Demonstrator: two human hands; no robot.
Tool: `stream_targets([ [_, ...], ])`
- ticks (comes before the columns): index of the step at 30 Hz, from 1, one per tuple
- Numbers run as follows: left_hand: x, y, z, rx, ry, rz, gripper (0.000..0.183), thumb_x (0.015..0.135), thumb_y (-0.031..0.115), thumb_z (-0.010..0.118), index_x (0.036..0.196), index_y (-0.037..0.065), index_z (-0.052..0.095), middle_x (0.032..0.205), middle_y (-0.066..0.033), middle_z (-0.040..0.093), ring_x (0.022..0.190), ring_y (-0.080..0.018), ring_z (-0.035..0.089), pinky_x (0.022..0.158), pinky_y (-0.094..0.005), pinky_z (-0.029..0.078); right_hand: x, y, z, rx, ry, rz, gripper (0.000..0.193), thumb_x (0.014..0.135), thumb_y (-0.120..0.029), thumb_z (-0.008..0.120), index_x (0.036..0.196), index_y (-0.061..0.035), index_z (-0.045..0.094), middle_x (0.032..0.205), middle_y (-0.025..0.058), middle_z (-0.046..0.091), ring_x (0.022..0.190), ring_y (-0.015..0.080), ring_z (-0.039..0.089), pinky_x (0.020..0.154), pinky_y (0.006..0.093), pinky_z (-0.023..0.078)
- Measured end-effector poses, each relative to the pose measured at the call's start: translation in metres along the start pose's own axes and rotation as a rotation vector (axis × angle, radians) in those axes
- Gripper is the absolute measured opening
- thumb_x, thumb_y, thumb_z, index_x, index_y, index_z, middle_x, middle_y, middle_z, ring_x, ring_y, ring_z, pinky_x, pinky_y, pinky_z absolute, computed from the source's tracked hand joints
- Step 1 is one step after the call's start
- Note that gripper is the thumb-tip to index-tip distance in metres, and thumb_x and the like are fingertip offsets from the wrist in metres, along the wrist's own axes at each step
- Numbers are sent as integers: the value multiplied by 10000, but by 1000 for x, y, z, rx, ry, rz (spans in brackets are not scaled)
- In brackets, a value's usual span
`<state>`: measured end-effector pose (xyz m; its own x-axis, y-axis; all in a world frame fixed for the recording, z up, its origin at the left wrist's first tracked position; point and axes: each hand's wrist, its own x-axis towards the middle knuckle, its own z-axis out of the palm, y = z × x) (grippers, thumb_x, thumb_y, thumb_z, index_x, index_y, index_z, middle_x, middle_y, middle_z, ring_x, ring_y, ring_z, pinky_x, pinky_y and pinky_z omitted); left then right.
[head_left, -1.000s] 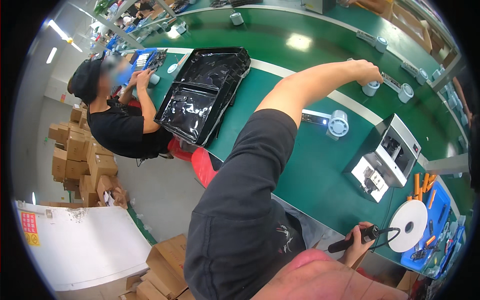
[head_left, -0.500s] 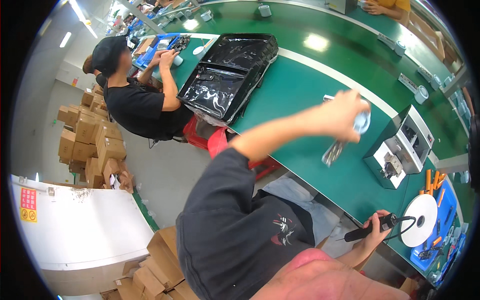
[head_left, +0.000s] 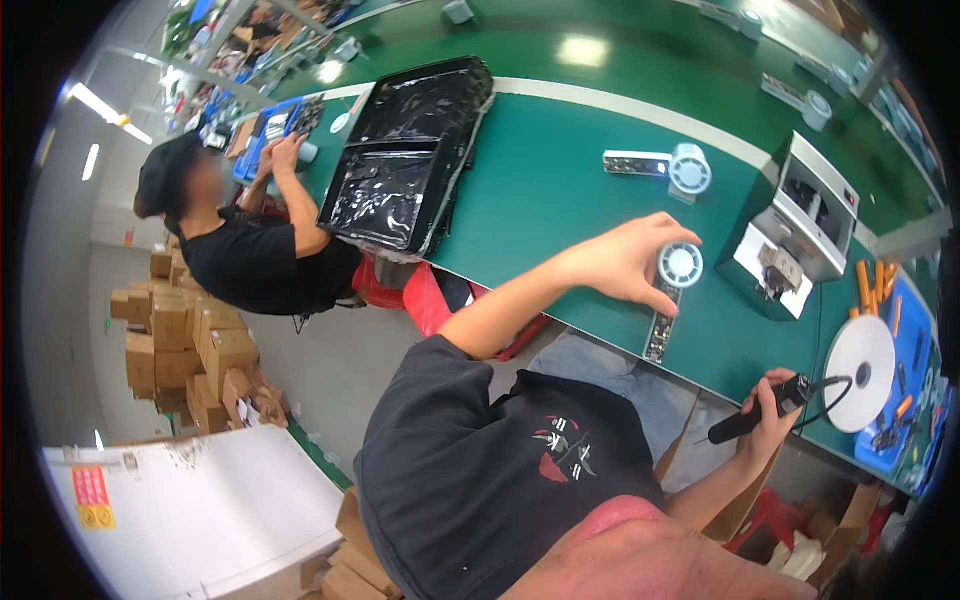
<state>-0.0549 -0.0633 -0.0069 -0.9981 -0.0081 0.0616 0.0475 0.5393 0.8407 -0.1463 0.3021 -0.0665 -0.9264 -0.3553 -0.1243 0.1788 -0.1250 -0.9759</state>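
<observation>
My left hand (head_left: pixel 632 262) reaches over the green bench with its thumb and fingers spread around a light-blue, round-headed device (head_left: pixel 680 265). A slotted grille tops the round head. Its narrow open handle, full of small parts, points toward the bench's near edge; whether my fingertips touch it, I cannot tell. A second similar device (head_left: pixel 690 172) lies farther back, its handle pointing left. In my right hand (head_left: pixel 768 412), by the near edge, is a black electric screwdriver (head_left: pixel 752 412), its thin bit pointing left and its cable running right.
A grey-and-black machine (head_left: pixel 800 225) stands right of the devices. Beyond my right hand are a white reel (head_left: pixel 860 372), orange-handled tools (head_left: pixel 872 288) and a blue tray (head_left: pixel 908 345). A black plastic-wrapped case (head_left: pixel 405 165) lies at left, beside a co-worker (head_left: pixel 250 240). Similar devices sit on the far green belt (head_left: pixel 590 55).
The device that my left hand held up in the air now rests on the bench, and my fingers have spread. The view has shifted; my right hand still holds the screwdriver.
</observation>
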Motion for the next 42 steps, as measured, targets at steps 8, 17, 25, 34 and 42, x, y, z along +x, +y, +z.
stream_targets([
  [8, 12, -31, 10, 105, 64, 317, 857, 691, 265, 1002, 1413, 75, 581, 1316, -101, 574, 863, -179, 650, 779, -338, 572, 1, 3, -1, -15, 19, 1, 266, 923, -24, 741, 1144, 12, 599, 848, 93, 586, 578, 150, 566, 523, 263, 460],
  [17, 31, -37, 23, -168, -66, 334, 859, 720, 271, 970, 1456, 69, 575, 1330, -122, 575, 750, -139, 614, 677, -272, 541, 1, 1, -1, -30, 42, 3, 279, 926, -37, 740, 1164, 10, 603, 839, 98, 583, 565, 145, 550, 509, 259, 464],
  [25, 13, -47, 42, -71, 168, 489, 803, 746, 245, 879, 1481, 118, 580, 1356, -165, 563, 834, -266, 652, 717, -359, 568, 2, 1, -6, -61, 45, 57, 294, 953, -75, 715, 1207, 2, 590, 855, 85, 597, 568, 129, 546, 501, 256, 448],
  [34, 6, -42, 53, 133, 220, 954, 303, 768, 347, 881, 981, 164, 767, 1286, -125, 594, 1232, -362, 553, 1061, -590, 420, 6, 4, -12, -121, 53, 29, 224, 1016, -112, 672, 1207, -21, 600, 851, 67, 582, 554, 121, 526, 509, 239, 410],
  [42, 6, -46, 54, 81, 139, 991, 425, 762, 500, 894, 894, 116, 767, 1059, -41, 677, 1230, -326, 587, 1129, -683, 347, 10, 3, -9, -115, 75, 54, 214, 1015, -117, 682, 1192, -25, 607, 839, 66, 584, 548, 119, 525, 503, 237, 407],
])
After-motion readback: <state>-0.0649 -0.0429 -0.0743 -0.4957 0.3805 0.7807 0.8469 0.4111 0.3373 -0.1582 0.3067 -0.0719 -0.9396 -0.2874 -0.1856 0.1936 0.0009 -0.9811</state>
